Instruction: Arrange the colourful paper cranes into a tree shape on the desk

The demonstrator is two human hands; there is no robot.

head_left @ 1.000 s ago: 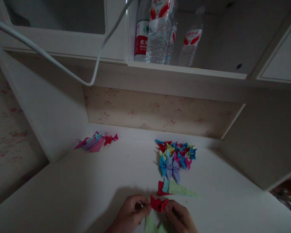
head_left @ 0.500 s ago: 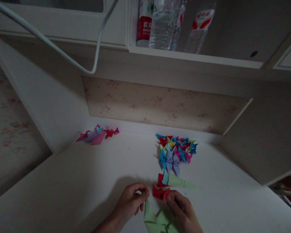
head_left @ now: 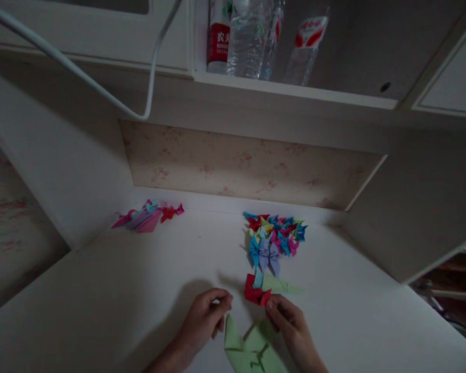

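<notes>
Since a second ago, the left hand (head_left: 202, 322) has come off the red folded paper (head_left: 261, 299), and the right hand (head_left: 293, 322) has shifted that piece toward the worktop (head_left: 345, 300)'s back edge, where it overlaps in view the red paper (head_left: 249, 281) lying beyond; touching or not, I cannot tell.

Much folding looks done: the bundle (head_left: 145, 218) at the back left corner and the cluster (head_left: 275, 238) near the back edge, right of middle, seem shaped. The red piece has its creases but is not yet set down; whether more remain does not show.

Left to right, the left thumb and forefinger meet at their tips, nothing visible between. Between the hands, a green folded paper (head_left: 252, 355), cut off by the frame, points its left spike at the back edge. Over the worktop's middle, the red piece is pinched at its right end by the right thumb and fingers, long axis roughly left to right, a tip there turned toward the back. Beyond it, a pale green paper (head_left: 277, 284) tapers toward the right edge.
</notes>
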